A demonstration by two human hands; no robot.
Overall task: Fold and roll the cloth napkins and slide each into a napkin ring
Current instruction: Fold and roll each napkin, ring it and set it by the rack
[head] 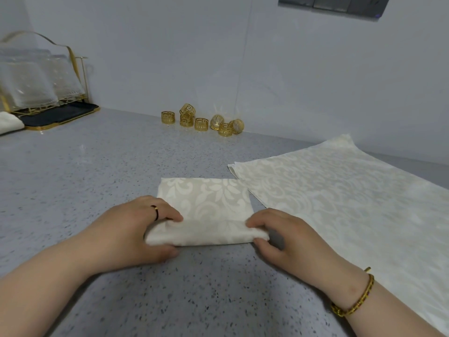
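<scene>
Folded cream damask napkin [206,207] on a speckled grey counter [97,181], its near edge turned into a roll. Left hand [136,229] and right hand [281,237] pinch the roll's two ends, fingers above, thumbs at the near side. Unfolded napkins [340,190] lie just right, one corner touching. Gold napkin rings [201,121] cluster at the wall; a gold rack [43,93] with clear plates stands far left
</scene>
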